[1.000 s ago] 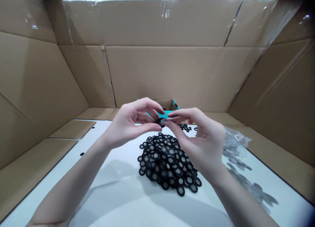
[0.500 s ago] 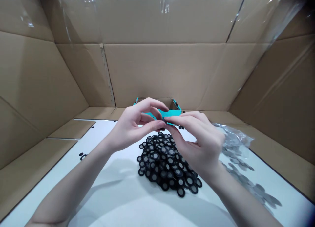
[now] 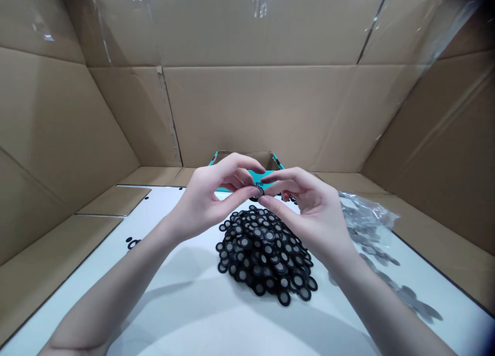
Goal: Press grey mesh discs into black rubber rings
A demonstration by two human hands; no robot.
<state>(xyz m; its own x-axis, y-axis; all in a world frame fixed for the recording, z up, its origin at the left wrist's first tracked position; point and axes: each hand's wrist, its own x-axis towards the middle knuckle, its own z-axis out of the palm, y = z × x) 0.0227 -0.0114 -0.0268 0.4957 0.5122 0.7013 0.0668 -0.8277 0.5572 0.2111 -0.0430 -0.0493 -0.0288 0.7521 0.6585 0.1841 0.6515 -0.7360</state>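
Observation:
Above the middle of the white table, my left hand (image 3: 216,193) pinches a small black ring with a grey centre (image 3: 257,192) between thumb and fingers. My right hand (image 3: 309,204) is close by on the right, its thumb tip at the ring's lower right edge and its index finger raised apart from the thumb. Below both hands lies a heap of black rings with grey centres (image 3: 263,253).
Behind the hands stands a teal-edged open box (image 3: 276,175). At the right are a clear plastic bag (image 3: 367,212) and scattered grey discs (image 3: 413,299). A few black pieces (image 3: 132,243) lie at the left. Cardboard walls (image 3: 251,119) enclose the table.
My right hand's index finger has lifted away from the thumb, and the hand has shifted slightly right. The ring between the hands now shows its grey face. My left hand has barely moved.

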